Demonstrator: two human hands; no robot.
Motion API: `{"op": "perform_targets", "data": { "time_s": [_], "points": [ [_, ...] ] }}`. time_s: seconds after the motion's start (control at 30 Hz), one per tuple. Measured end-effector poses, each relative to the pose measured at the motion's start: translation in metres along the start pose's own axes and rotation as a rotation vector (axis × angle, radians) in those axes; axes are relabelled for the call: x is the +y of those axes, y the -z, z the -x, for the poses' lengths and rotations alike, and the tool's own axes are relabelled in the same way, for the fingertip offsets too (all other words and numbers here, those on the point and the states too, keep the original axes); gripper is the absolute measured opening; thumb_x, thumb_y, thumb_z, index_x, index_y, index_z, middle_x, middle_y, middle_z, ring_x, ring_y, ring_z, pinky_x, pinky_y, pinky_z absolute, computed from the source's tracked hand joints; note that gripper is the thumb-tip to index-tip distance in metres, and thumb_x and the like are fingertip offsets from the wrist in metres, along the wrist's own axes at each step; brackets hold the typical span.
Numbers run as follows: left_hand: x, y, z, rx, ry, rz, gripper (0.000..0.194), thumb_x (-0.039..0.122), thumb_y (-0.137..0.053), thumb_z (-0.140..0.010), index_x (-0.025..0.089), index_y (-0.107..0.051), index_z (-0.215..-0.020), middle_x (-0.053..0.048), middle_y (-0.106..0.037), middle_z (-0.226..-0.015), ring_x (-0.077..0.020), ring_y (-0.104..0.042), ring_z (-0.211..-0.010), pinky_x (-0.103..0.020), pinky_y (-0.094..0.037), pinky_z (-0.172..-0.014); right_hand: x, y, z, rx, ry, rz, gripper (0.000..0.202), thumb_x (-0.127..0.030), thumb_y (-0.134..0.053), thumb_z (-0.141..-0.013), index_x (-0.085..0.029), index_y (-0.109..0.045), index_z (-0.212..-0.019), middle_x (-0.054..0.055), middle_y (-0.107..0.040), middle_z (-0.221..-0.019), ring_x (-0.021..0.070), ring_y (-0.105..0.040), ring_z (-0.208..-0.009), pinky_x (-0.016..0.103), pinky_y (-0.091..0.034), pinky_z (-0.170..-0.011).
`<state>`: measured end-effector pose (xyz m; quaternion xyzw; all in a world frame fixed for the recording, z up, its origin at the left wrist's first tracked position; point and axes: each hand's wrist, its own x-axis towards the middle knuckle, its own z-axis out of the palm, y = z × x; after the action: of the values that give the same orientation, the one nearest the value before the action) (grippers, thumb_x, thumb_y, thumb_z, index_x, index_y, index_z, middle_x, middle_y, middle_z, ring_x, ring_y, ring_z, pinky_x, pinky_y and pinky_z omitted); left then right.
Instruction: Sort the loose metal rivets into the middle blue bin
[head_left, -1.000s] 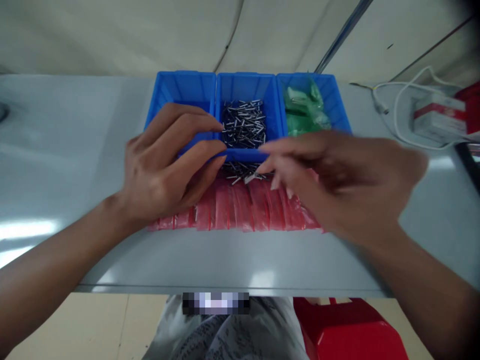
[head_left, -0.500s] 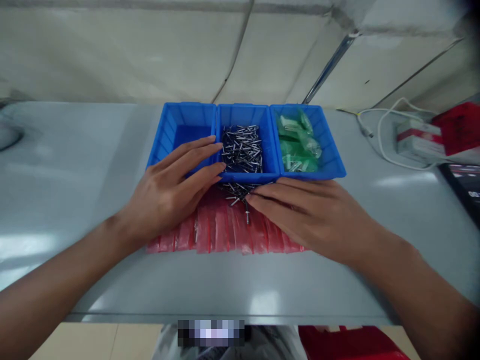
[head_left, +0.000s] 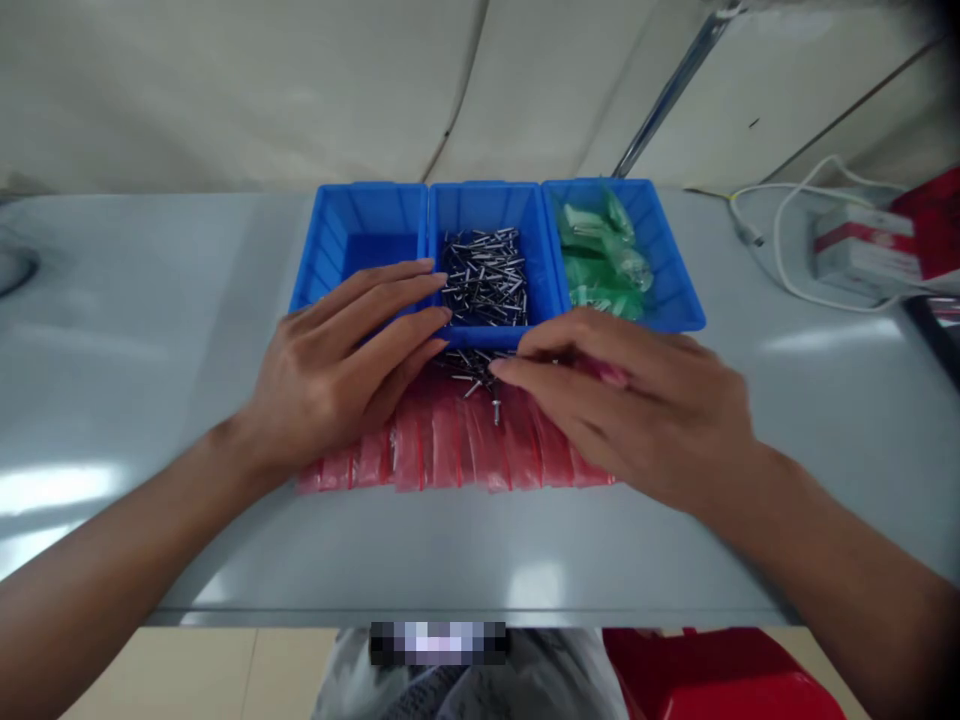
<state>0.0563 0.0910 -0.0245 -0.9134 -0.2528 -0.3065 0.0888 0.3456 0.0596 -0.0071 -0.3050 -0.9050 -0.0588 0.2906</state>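
Observation:
My left hand (head_left: 330, 365) lies across the left and middle blue bins' front edges, fingers stretched out and nothing in it. Silvery blind rivets (head_left: 487, 275) with long stems fill part of the middle bin (head_left: 534, 270). A small heap of rivets (head_left: 469, 365) lies just in front, on a row of red plastic zip bags (head_left: 450, 450). Over that heap's right side, my right hand (head_left: 637, 400) is curled, thumb and index finger closing at the rivets. Its fingertips partly cover what they pinch, seemingly a rivet. Both hands hide parts of the bags.
The left blue bin (head_left: 375, 215) shows a bare bottom. Green plastic packets (head_left: 607, 260) lie in the right bin (head_left: 679, 290). A white cable (head_left: 780, 240) and a red-and-white box (head_left: 866, 250) are at the right. The table's front edge (head_left: 450, 617) runs below.
My right hand has gone from flat, extended fingers to a raised, curled pinch over the rivet heap. My left hand stays in place. The camera view has shifted slightly.

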Motion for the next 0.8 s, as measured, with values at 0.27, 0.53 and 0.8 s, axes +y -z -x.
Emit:
{"op": "perform_targets", "data": {
  "time_s": [0.27, 0.53, 0.8],
  "points": [
    [0.011, 0.004, -0.005, 0.155, -0.147, -0.121, 0.033, 0.023, -0.092, -0.095, 0.015, -0.076, -0.122, -0.012, -0.085, -0.126, -0.0316, -0.084, -0.117, -0.046, -0.077, -0.092, -0.017, 0.002, -0.012, 0.274, -0.472, -0.655, 0.018, -0.013, -0.079, -0.102, -0.03, -0.084, -0.106, -0.001, -0.083, -0.1, 0.017, -0.081, -0.09, 0.038, -0.076, -0.08],
    [0.016, 0.002, -0.007, 0.158, -0.041, -0.027, 0.021, 0.021, -0.081, -0.103, 0.015, -0.074, -0.122, -0.009, -0.085, -0.118, -0.0292, -0.084, -0.111, -0.043, -0.074, -0.091, -0.017, -0.014, -0.011, 0.41, -0.505, -0.958, 0.026, -0.006, -0.084, -0.095, -0.027, -0.088, -0.109, -0.001, -0.082, -0.102, 0.0142, -0.083, -0.085, 0.032, -0.078, -0.084],
    [0.019, 0.007, -0.003, 0.123, 0.124, -0.004, 0.03, 0.026, -0.049, -0.114, 0.03, -0.075, -0.128, -0.004, -0.081, -0.13, -0.0264, -0.078, -0.124, -0.055, -0.07, -0.106, -0.013, -0.015, -0.013, 0.49, -0.551, -1.026, 0.024, -0.011, -0.088, -0.094, -0.028, -0.088, -0.11, -0.004, -0.085, -0.103, 0.0166, -0.087, -0.092, 0.03, -0.078, -0.09]
  ]
}}
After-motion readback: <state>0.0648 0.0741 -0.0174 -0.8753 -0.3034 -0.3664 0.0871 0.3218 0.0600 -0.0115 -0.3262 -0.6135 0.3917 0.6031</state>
